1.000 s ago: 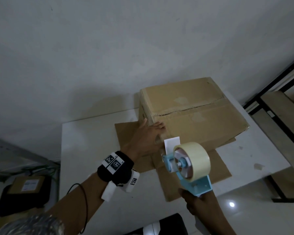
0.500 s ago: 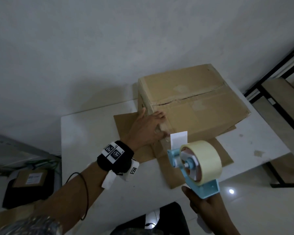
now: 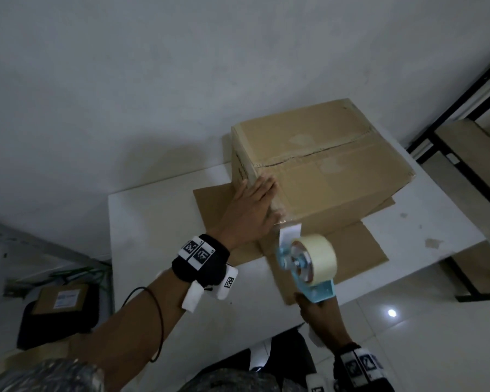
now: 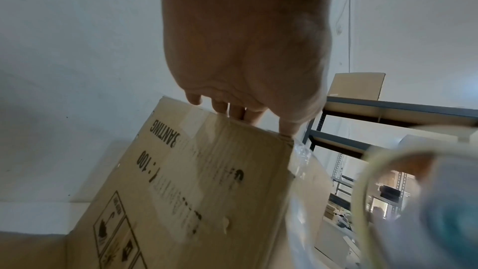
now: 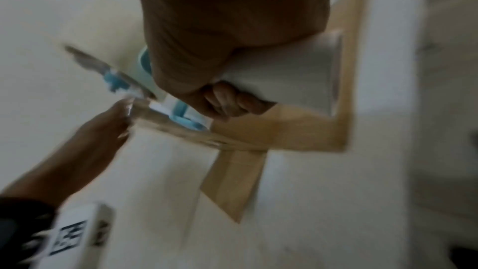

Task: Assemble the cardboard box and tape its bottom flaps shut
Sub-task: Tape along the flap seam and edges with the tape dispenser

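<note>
Storeroom or warehouse, metal shelving racks (image 4: pixel 388 109), stacked cardboard (image 4: pixel 357 86), bare walls

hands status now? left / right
Left hand: open, fingers flat on the box corner.
Right hand: closed, gripping the tape dispenser handle.

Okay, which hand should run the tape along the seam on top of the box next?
Probably the right hand: it already grips the blue tape dispenser near the cardboard box. The left hand lies flat on the box's near corner, steadying it.
</note>
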